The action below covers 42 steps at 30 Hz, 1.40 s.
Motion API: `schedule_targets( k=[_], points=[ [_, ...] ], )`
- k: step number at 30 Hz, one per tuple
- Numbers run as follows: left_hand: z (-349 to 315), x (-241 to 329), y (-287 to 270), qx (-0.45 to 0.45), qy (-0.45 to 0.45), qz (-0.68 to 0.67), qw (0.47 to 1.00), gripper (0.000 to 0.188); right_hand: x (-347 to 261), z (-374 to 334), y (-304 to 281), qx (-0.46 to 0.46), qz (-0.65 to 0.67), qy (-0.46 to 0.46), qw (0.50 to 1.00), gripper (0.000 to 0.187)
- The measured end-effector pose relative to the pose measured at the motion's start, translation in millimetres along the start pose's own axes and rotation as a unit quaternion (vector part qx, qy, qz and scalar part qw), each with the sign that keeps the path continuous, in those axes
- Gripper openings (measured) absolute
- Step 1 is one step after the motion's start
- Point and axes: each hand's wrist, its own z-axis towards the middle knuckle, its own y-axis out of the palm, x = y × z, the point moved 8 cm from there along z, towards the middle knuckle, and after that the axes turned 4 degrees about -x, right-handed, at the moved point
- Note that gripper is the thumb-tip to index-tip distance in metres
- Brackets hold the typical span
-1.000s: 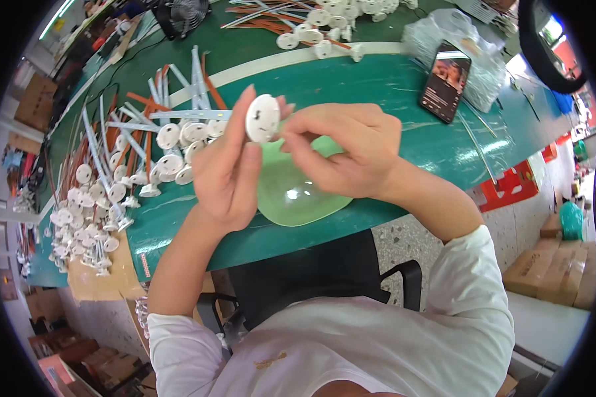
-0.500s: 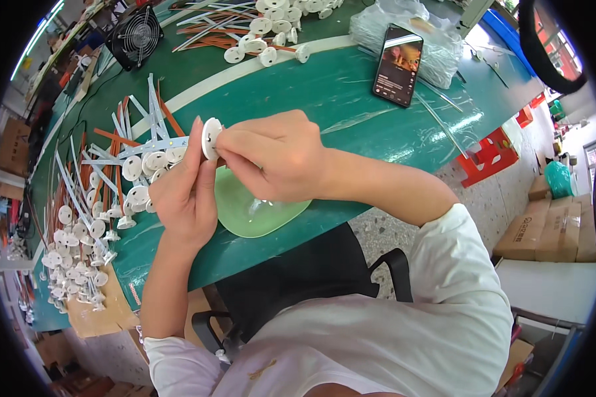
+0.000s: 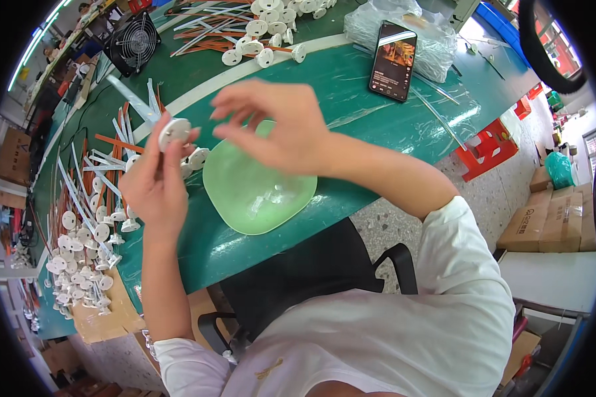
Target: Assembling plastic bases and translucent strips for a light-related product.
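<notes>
My left hand (image 3: 153, 188) pinches a round white plastic disc (image 3: 175, 134) between thumb and fingers. A pale strip (image 3: 134, 100) runs from behind that disc toward the upper left and seems joined to it. My right hand (image 3: 288, 126) is apart from the disc, its fingers spread and slightly blurred, with nothing visible in them. Below it lies a shallow light-green bowl (image 3: 258, 198) with a shiny spot inside; my right hand covers its upper part. Left of my left hand are several similar white discs (image 3: 79, 231) on pale and orange strips (image 3: 116, 139).
A green table (image 3: 351, 145) bends across the view. More white discs (image 3: 269, 26) with strips lie at the far side. A phone (image 3: 393, 63) with a lit screen leans by a clear plastic bag (image 3: 437, 46). A black fan (image 3: 136, 41) stands far left; a black chair (image 3: 298, 264) is near.
My right hand has let go of the white disc and moved up and away, its fingers opening. My left hand has shifted left with the disc, turning its face more toward me.
</notes>
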Motion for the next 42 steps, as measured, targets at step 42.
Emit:
schedule_targets(
  k=[42],
  points=[
    [-19, 40, 21, -0.123, 0.175, -0.007, 0.977, 0.055, -51, -19, 22, 0.054, 0.052, -0.307, 0.949, 0.024]
  ],
)
